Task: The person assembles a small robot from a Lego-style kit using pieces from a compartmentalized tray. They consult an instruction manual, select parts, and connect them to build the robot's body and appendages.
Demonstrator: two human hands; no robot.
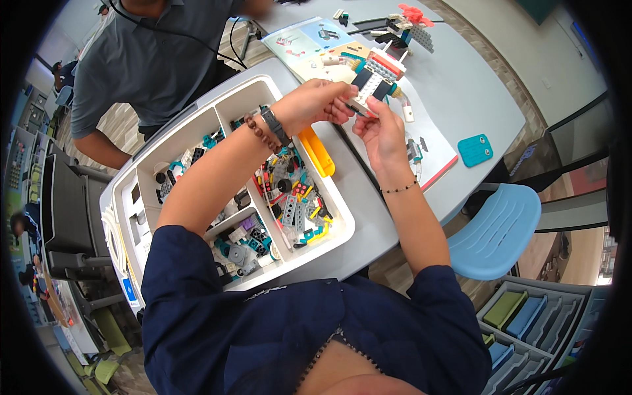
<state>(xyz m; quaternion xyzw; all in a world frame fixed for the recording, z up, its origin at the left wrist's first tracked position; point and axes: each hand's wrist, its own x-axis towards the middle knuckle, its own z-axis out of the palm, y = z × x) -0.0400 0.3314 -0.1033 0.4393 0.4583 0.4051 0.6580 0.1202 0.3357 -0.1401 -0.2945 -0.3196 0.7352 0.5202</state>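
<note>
A model of toy building bricks, with white, black, teal and coral-red parts, is held between my hands over the table. My left hand closes its fingers on the near left end of the model. From the right, my right hand grips the same near end, its thumb pressed on the edge. What small part lies between my fingertips is too small to make out. Beneath the model an instruction booklet lies spread out, with pictures of brick parts on its pages.
A white divided tray of loose bricks stands under my left forearm, a yellow bin at its edge. Another brick assembly sits at the far side. A teal flat piece lies right. A person is across the tray; a blue chair stands right.
</note>
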